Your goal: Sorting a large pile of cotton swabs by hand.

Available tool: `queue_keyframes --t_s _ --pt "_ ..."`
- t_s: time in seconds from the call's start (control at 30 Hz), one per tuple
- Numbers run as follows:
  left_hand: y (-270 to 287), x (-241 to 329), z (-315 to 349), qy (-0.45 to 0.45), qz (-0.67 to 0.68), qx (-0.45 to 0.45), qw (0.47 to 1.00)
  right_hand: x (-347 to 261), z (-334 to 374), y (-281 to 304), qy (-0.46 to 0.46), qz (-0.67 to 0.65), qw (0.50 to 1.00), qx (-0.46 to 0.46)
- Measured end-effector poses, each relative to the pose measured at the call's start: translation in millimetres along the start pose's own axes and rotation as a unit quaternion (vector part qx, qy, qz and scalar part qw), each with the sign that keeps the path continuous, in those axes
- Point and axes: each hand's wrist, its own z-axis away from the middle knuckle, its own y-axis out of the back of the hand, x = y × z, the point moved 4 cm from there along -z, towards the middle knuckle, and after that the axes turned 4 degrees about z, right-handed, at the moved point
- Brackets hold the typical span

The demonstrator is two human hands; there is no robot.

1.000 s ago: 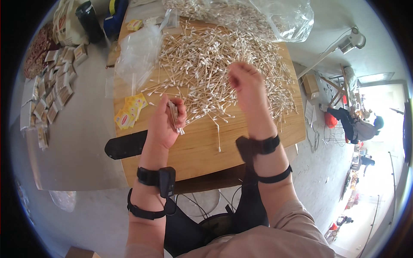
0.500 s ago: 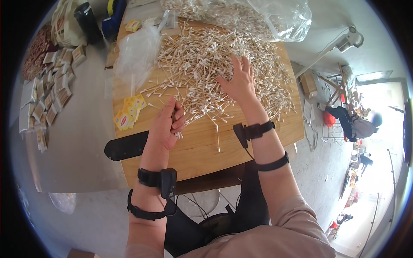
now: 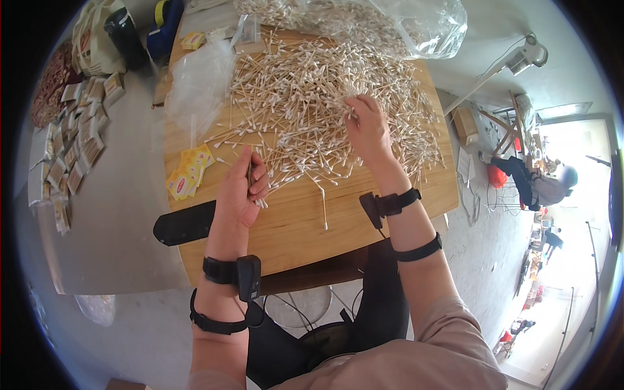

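Observation:
A wide heap of cotton swabs (image 3: 292,97), with pale wooden sticks and white tips, covers much of the wooden table. My left hand (image 3: 242,185) is closed around a small bunch of cotton swabs (image 3: 261,203), whose white tips poke out below the fingers. Over the right part of the heap, my right hand (image 3: 369,130) has its fingers curled together on some swabs; most of what they grip is hidden. One loose swab (image 3: 324,209) lies apart, near the table's front. Left of my left hand are several yellow printed cards (image 3: 190,170).
Clear plastic bags (image 3: 198,84) lie at the table's left, and a large clear bag of swabs (image 3: 338,23) at its back. A black strap-like piece (image 3: 185,222) juts over the left edge. Packed swab bundles (image 3: 75,140) cover the grey surface further left. Another person (image 3: 546,188) sits far right.
My right hand's spread fingers have curled in on the swabs, and the hand has dipped slightly. My left hand keeps its bunch. The whole view has shifted a little.

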Motion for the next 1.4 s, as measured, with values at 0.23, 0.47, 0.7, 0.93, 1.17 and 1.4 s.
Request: queue_keyframes --t_s 0.23,0.47,0.7,0.93,1.17,1.4 --pt "0.9 0.9 1.2 -0.001 -0.007 0.014 1.0 -8.8 22.8 3.8 -0.06 -0.071 0.995 -0.048" --pt "-0.2 0.3 0.3 0.003 0.005 0.004 1.0 14.4 0.4 12.5 -0.078 -0.089 0.992 0.043" --pt "2.6 2.4 0.4 0.002 0.012 -0.005 1.0 -2.7 -14.5 7.7 -0.034 0.062 0.996 -0.061" --pt "1.2 1.6 0.3 0.006 0.02 -0.012 1.0 -12.3 2.9 8.7 0.014 0.063 0.998 0.002" --pt "0.5 2.8 1.7 0.002 0.01 0.011 1.0 -34.3 33.4 12.0 0.079 0.045 0.995 0.034" --pt "1.2 -2.2 -2.3 0.0 0.016 -0.006 1.0 -19.6 1.6 14.6 0.047 0.054 0.997 0.025"
